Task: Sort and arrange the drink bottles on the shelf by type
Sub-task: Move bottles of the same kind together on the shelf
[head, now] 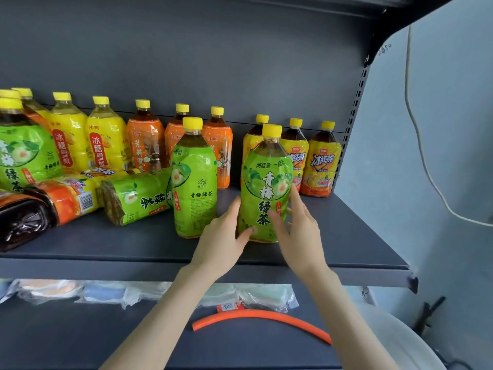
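A green-labelled tea bottle (264, 188) stands upright near the front of the dark shelf (346, 236). My left hand (224, 239) holds its lower left side and my right hand (296, 225) wraps its lower right side. A second upright green bottle (194, 180) stands just to the left, and a third green one (138, 194) lies on its side beyond it. Another green bottle (22, 153) stands at the far left. Yellow-labelled bottles (106, 140), orange-labelled bottles (145, 140) and iced-tea bottles (321, 161) stand along the back.
Two more bottles (64, 196) lie on their sides at the left front, one dark (18, 225). The lower shelf holds plastic-wrapped packs (106, 292) and a curved orange tube (261, 316). A white cable (416, 124) hangs on the right wall beside the shelf upright (354, 102).
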A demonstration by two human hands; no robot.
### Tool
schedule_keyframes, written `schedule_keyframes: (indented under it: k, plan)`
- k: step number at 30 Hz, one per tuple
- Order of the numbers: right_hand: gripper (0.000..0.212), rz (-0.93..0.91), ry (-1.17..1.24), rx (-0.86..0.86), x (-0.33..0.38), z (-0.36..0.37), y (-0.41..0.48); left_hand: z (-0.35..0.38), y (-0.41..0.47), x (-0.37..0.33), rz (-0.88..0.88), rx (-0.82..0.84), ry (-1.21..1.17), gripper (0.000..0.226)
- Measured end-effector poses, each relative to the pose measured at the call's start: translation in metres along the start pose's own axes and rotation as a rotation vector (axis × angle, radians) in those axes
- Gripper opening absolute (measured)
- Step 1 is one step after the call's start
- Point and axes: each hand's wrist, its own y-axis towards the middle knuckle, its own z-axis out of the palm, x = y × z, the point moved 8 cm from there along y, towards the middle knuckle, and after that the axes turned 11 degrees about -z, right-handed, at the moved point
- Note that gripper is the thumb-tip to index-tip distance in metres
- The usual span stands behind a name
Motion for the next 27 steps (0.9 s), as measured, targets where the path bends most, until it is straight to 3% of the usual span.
schedule_keyframes:
  k: [5, 8, 16, 24, 27]
  plan:
    - [0.030, -0.113, -0.177, -0.116, 0.033, -0.017, -0.025, -0.031, -0.026, -0.001, 0.107, -0.098, 0.065, 0.026]
    - [0.013, -0.157, -0.118, -0.116, 0.054, -0.013, -0.028, -0.059, -0.036, 0.007, 0.103, -0.167, 0.027, 0.017]
    - [0.008, -0.248, 0.024, -0.099, 0.121, 0.047, -0.016, -0.146, -0.043, 0.069, 0.060, -0.324, -0.047, 0.012]
    - [0.008, -0.151, 0.041, -0.091, 0.167, 0.147, 0.000, -0.205, -0.018, 0.158, 0.033, -0.368, -0.047, 0.018]
    - [0.010, -0.072, 0.055, -0.096, 0.168, 0.173, 0.009, -0.210, 0.005, 0.174, 0.001, -0.293, -0.083, 0.026]
